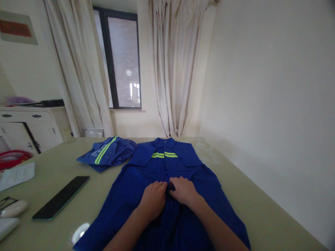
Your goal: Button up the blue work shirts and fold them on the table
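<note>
A blue work shirt [209, 188] with yellow-green reflective stripes lies spread flat on the table, collar pointing away from me. My left hand [154, 198] and my right hand [183, 190] rest side by side on the shirt's front placket at mid-chest. On both hands the fingers are curled and pinch the fabric where the two front edges meet. Which small part of the placket they grip is hidden under the fingers.
A second blue garment [107, 153] lies folded at the back left. A dark phone [61, 201] lies to the left of the shirt. A white mouse [13, 208] and a pale cloth [17, 175] sit at the left edge. The pale green table [261, 209] meets a wall on the right.
</note>
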{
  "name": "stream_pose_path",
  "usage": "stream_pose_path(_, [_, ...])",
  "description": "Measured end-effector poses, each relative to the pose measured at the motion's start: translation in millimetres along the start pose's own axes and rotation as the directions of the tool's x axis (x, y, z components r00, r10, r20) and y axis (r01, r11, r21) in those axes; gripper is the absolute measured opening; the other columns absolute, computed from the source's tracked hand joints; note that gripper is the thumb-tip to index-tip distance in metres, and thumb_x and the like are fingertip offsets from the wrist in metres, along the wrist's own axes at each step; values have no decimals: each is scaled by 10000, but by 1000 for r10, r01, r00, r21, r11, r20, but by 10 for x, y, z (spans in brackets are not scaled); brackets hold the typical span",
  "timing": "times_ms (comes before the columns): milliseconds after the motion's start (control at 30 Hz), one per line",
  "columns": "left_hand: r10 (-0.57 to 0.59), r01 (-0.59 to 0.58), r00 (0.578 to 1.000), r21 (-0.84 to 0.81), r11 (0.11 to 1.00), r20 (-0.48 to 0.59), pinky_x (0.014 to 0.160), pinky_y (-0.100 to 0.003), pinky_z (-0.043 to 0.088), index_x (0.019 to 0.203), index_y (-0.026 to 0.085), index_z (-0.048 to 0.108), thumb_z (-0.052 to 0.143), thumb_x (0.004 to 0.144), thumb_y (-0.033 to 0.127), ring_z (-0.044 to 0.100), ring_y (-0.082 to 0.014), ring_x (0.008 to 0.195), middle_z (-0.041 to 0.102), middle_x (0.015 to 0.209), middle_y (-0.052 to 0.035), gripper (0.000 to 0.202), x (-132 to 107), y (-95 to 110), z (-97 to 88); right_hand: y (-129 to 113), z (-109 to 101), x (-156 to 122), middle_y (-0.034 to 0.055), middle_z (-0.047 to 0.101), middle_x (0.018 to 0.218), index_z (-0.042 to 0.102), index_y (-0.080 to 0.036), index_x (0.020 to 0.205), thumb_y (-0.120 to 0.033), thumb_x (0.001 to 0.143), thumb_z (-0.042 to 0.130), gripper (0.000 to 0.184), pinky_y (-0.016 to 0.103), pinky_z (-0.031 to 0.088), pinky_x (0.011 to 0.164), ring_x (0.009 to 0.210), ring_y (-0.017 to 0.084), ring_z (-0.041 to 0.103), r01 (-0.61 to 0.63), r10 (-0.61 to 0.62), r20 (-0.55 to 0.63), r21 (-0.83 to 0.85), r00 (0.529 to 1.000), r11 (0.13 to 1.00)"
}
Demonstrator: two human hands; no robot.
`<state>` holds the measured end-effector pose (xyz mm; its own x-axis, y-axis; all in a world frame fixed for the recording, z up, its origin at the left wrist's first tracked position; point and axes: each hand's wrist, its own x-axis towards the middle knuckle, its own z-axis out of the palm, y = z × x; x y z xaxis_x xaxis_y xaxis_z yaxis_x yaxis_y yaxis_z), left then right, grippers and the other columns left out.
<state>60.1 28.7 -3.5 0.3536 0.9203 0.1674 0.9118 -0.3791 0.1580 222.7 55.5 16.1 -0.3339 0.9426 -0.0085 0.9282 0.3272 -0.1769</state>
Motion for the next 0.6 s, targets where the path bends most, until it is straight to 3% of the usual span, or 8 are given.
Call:
stream_pose_path(100, [-90, 91, 996, 37, 995, -21, 744, -362, 531, 994, 210, 697, 437, 894, 109, 717, -270, 869, 751, 906, -87, 296, 109, 31, -27, -41, 66, 72, 98, 761, 991, 719, -242, 964, -275, 818, 642, 168, 315, 443, 697, 897, 282, 718, 34, -31, -53, 65, 998, 997])
stream_pose_path(267, [-182, 185, 974, 15, 983, -132, 895, -338, 480, 1042, 188, 672, 433, 924, 94, 639, -244, 1059, 692, 1081, -97, 283, 184, -14, 120, 50, 279, 86, -3, 741, 870, 701, -261, 939, -310, 867, 636, 109, 247, 373, 639, 799, 176, 672, 90, -44, -131, 367, 990, 926])
stream_pose_path(367, [-233, 232, 954, -32, 972, -190, 908, -347, 447, 1014, 188, 672, 416, 987, 186, 619, -242, 1020, 671, 1039, -92, 258, 137, -78, 190, 71, 315, 60, -12, 726, 883, 708, -267, 962, -337, 907, 626, 121, 249, 379, 679, 813, 165, 650, 137, -71, -179, 390, 981, 911])
stream_pose_path(467, [-241, 229, 958, -96, 969, -154, 861, -357, 431, 942, 205, 681, 396, 1019, 273, 616, -252, 993, 675, 1000, -78, 303, 97, -140, 203, 42, 308, 37, -3, 712, 955, 710, -268, 1002, -326, 928, 618, 132, 252, 386, 724, 856, 165, 642, 165, -92, -212, 359, 973, 919])
stream_pose_path(600, [-235, 201, 968, -299, 933, -83, 857, -329, 424, 947, 240, 699, 427, 1004, 300, 640, -220, 1004, 712, 1021, -38, 284, 99, -216, 180, 12, 303, 18, -7, 684, 982, 713, -266, 999, -329, 944, 623, 123, 239, 385, 707, 829, 144, 625, 163, -80, -230, 365, 970, 917])
